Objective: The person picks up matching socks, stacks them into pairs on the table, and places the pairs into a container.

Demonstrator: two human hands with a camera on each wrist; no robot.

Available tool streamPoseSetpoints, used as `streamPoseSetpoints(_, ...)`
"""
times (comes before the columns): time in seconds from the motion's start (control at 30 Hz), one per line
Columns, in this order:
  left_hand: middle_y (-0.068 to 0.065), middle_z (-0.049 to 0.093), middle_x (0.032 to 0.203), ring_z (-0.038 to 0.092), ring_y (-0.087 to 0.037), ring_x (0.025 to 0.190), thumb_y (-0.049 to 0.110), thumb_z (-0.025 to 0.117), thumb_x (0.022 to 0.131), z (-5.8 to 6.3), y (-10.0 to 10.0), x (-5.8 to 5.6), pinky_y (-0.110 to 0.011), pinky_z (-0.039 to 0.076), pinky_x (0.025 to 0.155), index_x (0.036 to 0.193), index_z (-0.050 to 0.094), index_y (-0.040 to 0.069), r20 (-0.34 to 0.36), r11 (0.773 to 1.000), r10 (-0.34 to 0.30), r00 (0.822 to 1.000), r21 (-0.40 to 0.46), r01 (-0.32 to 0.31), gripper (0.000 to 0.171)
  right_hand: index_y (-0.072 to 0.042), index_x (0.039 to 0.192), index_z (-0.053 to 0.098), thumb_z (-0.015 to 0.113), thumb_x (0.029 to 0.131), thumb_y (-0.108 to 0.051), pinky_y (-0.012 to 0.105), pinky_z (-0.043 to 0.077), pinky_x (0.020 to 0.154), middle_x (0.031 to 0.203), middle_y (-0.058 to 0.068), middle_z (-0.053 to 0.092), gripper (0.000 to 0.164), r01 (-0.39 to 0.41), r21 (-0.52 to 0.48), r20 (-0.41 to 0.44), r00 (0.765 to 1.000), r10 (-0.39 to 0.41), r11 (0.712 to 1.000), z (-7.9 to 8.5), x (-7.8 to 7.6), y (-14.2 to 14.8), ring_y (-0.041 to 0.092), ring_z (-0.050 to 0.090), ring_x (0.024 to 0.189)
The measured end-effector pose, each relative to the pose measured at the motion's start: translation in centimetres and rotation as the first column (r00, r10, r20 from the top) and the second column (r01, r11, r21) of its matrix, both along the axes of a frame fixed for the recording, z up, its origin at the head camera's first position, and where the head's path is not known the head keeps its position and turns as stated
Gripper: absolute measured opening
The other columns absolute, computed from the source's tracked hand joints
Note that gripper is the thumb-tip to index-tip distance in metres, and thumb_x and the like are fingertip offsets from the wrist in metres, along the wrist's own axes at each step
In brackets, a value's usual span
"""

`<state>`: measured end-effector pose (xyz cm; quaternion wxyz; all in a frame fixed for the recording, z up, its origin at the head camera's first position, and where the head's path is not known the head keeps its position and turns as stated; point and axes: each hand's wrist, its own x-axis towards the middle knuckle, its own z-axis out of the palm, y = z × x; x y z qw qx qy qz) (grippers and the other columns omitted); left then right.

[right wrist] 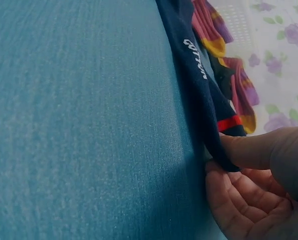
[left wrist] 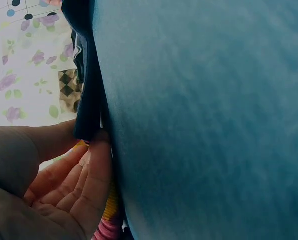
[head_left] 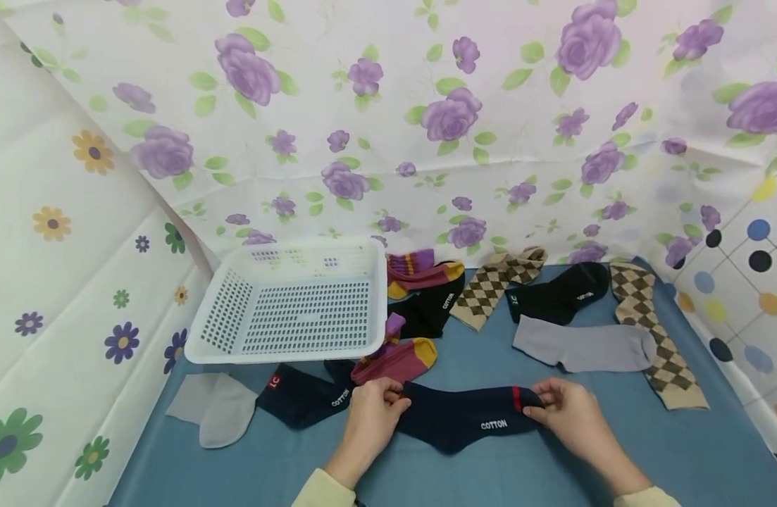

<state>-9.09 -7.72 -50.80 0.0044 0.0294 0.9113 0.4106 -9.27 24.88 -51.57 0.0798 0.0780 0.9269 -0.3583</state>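
A navy sock (head_left: 454,415) with a red stripe and white "COTTON" lettering is stretched sideways between my two hands, low over the blue cloth. My left hand (head_left: 370,417) pinches its left end between thumb and fingers; the left wrist view shows the sock (left wrist: 89,85) edge-on above the fingertips. At the striped end, my right hand (head_left: 570,417) has thumb and fingers closed on the fabric, as the right wrist view of that hand (right wrist: 253,185) also shows. Just left of my left hand lies another navy sock (head_left: 302,398) with a red patch.
A white plastic basket (head_left: 201,345) stands at the back left, partly over purple-and-yellow socks (head_left: 397,359). A grey sock (head_left: 226,412) lies at the left. Rightward are black socks (head_left: 553,292), argyle socks (head_left: 663,345) and a lilac-grey sock (head_left: 585,345). Flowered sheets (head_left: 388,120) enclose the table.
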Motion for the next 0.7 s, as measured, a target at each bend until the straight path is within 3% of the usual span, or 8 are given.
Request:
streamPoseSetpoints(0.1,0.012,0.060,0.076,0.055,0.002,0.068,0.020,0.074,0.079,0.2,0.1,0.2,-0.020,0.046,0.060,0.092,0.068,0.014,-0.028,0.999,-0.001,1.000,-0.052,0.000,0.016,-0.008,0.103,0.063,0.081,0.069,-0.024,0.030,0.047,0.061,0.089,0.002,0.063,0.042,-0.024,0.096,-0.041,0.999,0.028,0.995,0.8,0.4,-0.5,0.012,0.055,0.071)
streamPoseSetpoints(0.2,0.011,0.061,0.079,0.054,0.000,0.070,0.024,0.073,0.080,0.8,0.4,0.8,-0.023,0.046,0.060,0.094,0.068,0.016,-0.107,0.982,-0.015,0.994,-0.190,-0.006,0.017,-0.009,0.110,0.061,0.079,0.072,-0.027,0.037,0.047,0.065,0.100,0.006,0.061,0.047,-0.037,0.207,-0.133,0.989,0.066,0.978,1.8,0.9,-1.3,0.017,0.055,0.079)
streamPoseSetpoints(0.3,0.008,0.062,0.084,0.056,-0.004,0.072,0.026,0.072,0.082,1.8,0.9,1.5,-0.026,0.047,0.060,0.097,0.067,0.016,-0.203,0.951,-0.053,0.978,-0.309,-0.013,0.018,-0.013,0.110,0.062,0.077,0.075,-0.028,0.041,0.046,0.072,0.104,0.005,0.060,0.041,-0.059,0.272,-0.266,0.955,0.134,0.960,2.7,1.3,-2.2,0.020,0.055,0.090)
streamPoseSetpoints(0.37,0.006,0.063,0.089,0.058,-0.006,0.076,0.025,0.070,0.083,2.3,1.4,1.8,-0.026,0.048,0.062,0.100,0.067,0.016,-0.240,0.939,-0.096,0.966,-0.343,0.008,0.019,-0.017,0.105,0.064,0.075,0.078,-0.028,0.041,0.047,0.074,0.101,0.001,0.060,0.032,-0.107,0.296,-0.326,0.923,0.206,0.949,3.0,1.7,-3.0,0.018,0.055,0.091)
streamPoseSetpoints(0.5,0.002,0.064,0.104,0.059,-0.009,0.095,0.023,0.067,0.087,2.6,2.5,2.1,-0.027,0.048,0.074,0.107,0.067,0.015,-0.181,0.917,-0.212,0.960,-0.377,0.131,0.022,-0.023,0.101,0.065,0.071,0.082,-0.032,0.036,0.048,0.076,0.100,-0.006,0.061,0.022,-0.214,0.320,-0.312,0.896,0.316,0.923,2.7,2.3,-4.5,0.012,0.057,0.093)
streamPoseSetpoints(0.6,0.000,0.062,0.113,0.055,-0.014,0.108,0.024,0.066,0.087,2.0,3.1,2.1,-0.030,0.046,0.083,0.111,0.066,0.015,-0.100,0.871,-0.299,0.949,-0.435,0.229,0.025,-0.023,0.109,0.065,0.068,0.084,-0.037,0.038,0.047,0.081,0.111,-0.002,0.061,0.029,-0.261,0.349,-0.265,0.894,0.362,0.900,1.7,2.7,-4.9,0.016,0.056,0.101)
streamPoseSetpoints(0.7,-0.002,0.060,0.119,0.052,-0.017,0.114,0.025,0.068,0.085,1.4,3.5,2.1,-0.033,0.045,0.085,0.114,0.065,0.015,-0.044,0.822,-0.352,0.935,-0.492,0.286,0.030,-0.020,0.118,0.063,0.066,0.085,-0.041,0.044,0.043,0.088,0.124,0.005,0.056,0.039,-0.288,0.395,-0.253,0.879,0.405,0.872,0.6,2.9,-4.6,0.024,0.051,0.114)
